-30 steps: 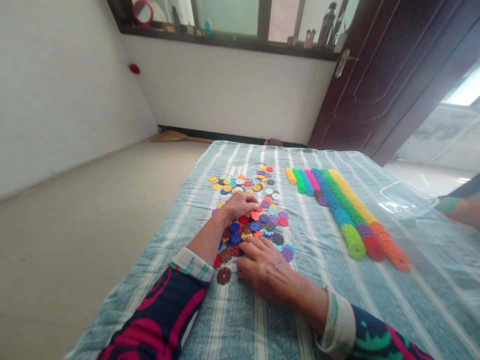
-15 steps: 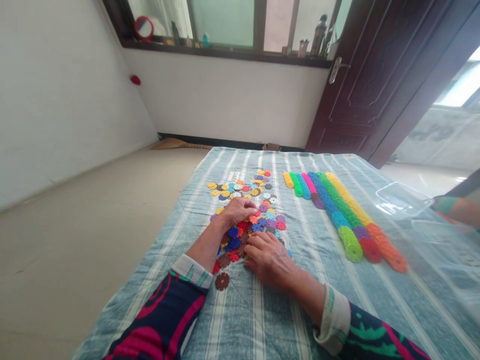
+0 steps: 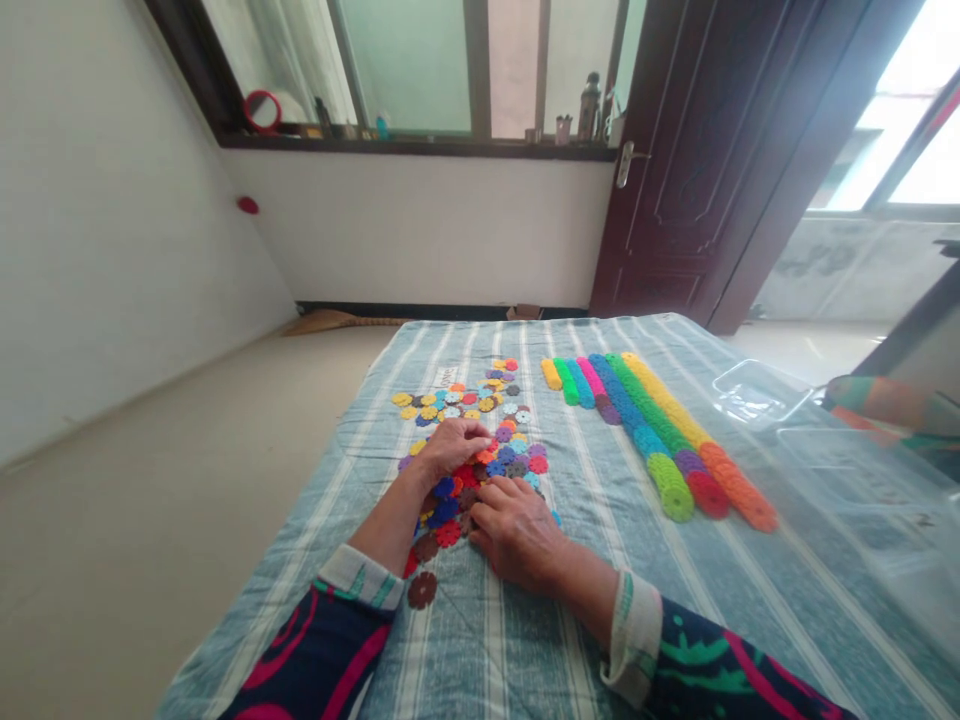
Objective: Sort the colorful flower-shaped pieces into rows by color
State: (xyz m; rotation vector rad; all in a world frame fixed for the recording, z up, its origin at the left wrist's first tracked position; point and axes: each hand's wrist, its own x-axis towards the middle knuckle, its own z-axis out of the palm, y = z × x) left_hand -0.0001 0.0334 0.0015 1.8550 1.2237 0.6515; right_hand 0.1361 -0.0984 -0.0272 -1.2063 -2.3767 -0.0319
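Note:
Loose notched plastic discs (image 3: 447, 510) in many colours form an overlapping heap on the striped cloth. Above its middle, my left hand (image 3: 454, 447) has thumb and fingers pinched together at a red disc (image 3: 486, 455). My right hand (image 3: 521, 530) rests at the heap's near right side, fingers bent and close together over brown discs (image 3: 466, 500). What its fingertips hold, if anything, is hidden. One brown disc (image 3: 422, 590) lies apart, nearest to me. To the right, discs are lined up on edge in long coloured rows (image 3: 660, 410).
The blue-and-white striped cloth (image 3: 300, 590) covers the table. Clear plastic boxes (image 3: 761, 395) stand at its right edge. A small white card (image 3: 446, 378) lies beyond the heap. Past the table are a windowsill (image 3: 420, 148), a brown door (image 3: 675, 180) and a broom (image 3: 322, 322).
The camera view has tilted up and turned right, so everything sits lower and further left. Both hands stay at nearly the same places over the heap.

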